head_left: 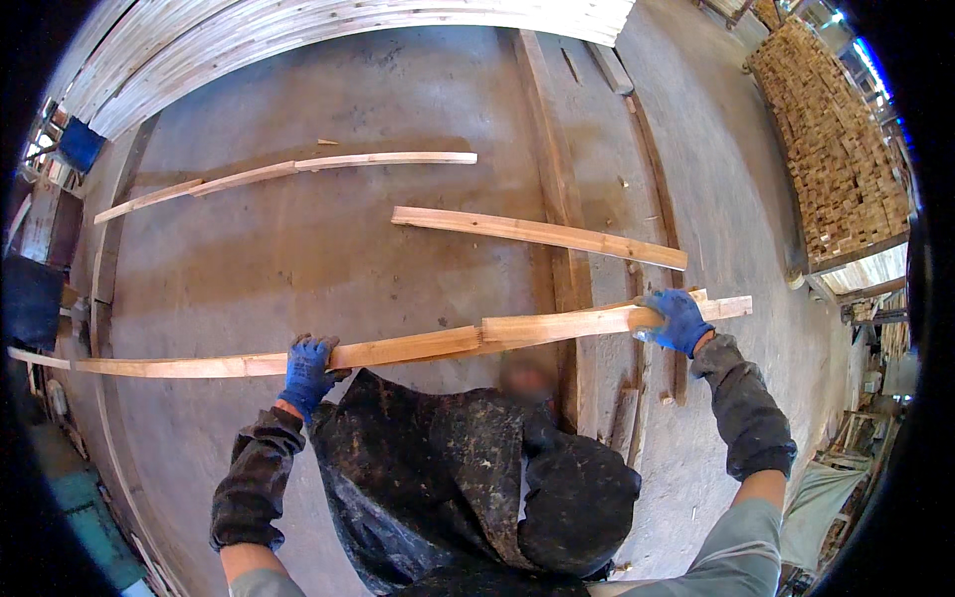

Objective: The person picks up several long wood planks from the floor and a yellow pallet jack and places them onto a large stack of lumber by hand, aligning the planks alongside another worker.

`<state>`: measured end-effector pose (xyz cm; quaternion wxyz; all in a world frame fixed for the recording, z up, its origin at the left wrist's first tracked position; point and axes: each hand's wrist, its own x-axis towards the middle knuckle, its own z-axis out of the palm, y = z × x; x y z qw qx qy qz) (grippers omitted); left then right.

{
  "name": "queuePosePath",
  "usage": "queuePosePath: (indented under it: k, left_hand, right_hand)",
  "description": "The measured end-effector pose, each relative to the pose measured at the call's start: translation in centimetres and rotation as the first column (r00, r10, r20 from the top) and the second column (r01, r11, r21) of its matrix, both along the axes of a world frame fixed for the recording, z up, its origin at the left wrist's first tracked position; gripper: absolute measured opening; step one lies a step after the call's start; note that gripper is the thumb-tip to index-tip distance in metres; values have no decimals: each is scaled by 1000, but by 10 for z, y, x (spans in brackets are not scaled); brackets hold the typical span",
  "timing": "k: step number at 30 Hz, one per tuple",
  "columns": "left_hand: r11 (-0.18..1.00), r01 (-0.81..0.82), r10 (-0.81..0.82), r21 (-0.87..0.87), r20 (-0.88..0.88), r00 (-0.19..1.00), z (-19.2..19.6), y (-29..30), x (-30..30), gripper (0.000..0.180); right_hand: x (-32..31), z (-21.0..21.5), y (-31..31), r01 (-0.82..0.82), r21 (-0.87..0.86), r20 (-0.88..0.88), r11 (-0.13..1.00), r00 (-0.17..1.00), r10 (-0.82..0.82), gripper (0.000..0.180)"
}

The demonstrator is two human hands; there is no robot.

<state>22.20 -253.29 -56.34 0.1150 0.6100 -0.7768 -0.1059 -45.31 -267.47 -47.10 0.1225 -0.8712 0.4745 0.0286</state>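
From where I'm standing, the worker is stretching both arms out and holding timber crosswise in front of a stained black apron (418,458). The left hand (310,370), in a blue work glove, is closing firmly around a long wooden batten (408,347), which is running on past it far to the left. The right hand (676,320), gloved alike, is gripping a lighter plank (557,326) near its right end, the fingers curling over the top. The two pieces are meeting at a stepped seam between the hands; whether they are joined or only overlapping, I can't tell. A further sliver of wood is showing behind the plank by the right glove.

As for progress, the batten and plank are already in hand, and I'd call that part done. Beyond them, two pieces are lying ungripped on the concrete floor (298,264): a slim, pale strip (388,159) farther off, and a straight, squared board (537,235) nearer, crossing a timber beam (545,129). Those look untouched as yet. A broad stack of pale laths (348,20) is filling the far side, and a pile of cut lumber (831,139) is standing off to the right; whether either counts as finished work, I can't judge.
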Motion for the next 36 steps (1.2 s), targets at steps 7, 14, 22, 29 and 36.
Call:
queuePosePath:
  k: [7,14,22,29,36]
  left_hand:
    - [994,-28,27,102,11,1000,6,-1,1,60]
    - [998,61,-61,1,-11,998,9,-3,4,60]
    - [998,61,-60,33,-22,998,4,-3,7,56]
    - [995,80,-79,52,-38,996,4,-5,6,56]
    - [997,70,-70,17,-40,997,7,-7,15,52]
  right_hand:
    - [7,-2,-2,16,94,17,995,1000,-18,63]
    - [1,-10,-18,-131,-35,-50,991,990,129,68]
    - [-8,-33,-19,-152,-41,-103,988,984,147,61]
    - [-15,-52,-21,-144,-72,-49,987,989,141,59]
    - [8,-43,-30,-203,-132,-22,970,979,202,57]
